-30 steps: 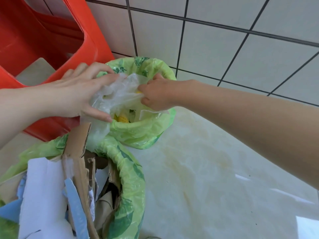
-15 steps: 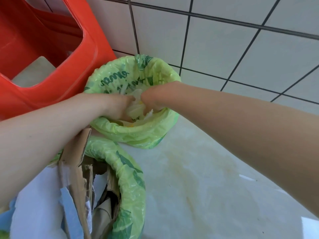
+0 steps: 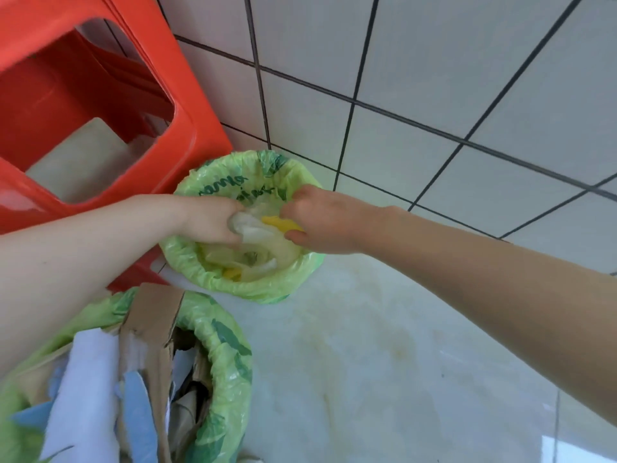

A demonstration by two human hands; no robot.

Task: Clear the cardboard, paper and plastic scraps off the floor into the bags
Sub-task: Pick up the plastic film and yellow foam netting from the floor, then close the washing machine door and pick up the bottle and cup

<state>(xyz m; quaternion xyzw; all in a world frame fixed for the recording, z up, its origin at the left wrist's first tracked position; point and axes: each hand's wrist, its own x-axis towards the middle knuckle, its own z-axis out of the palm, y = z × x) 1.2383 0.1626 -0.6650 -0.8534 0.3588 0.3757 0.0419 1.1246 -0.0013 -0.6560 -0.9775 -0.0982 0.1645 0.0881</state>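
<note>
While both arms reach over the small green bag (image 3: 267, 289) by the tiled wall (image 3: 434, 78), the left hand (image 3: 213, 218) has its fingers curled round a wad of clear plastic (image 3: 248, 227) and the right hand (image 3: 320, 222) pinches the same wad beside a yellow scrap (image 3: 278, 223) — two hands, I'd guess, because the film springs back unless pressed down inside the rolled rim. The wad sits in the bag's mouth, above other plastic. Nearer, a larger green bag (image 3: 227, 362) holds cardboard (image 3: 150, 315) and paper (image 3: 86, 379) — sorted apart, it seems. A red stool (image 3: 187, 105) stands just beside the small bag.
</note>
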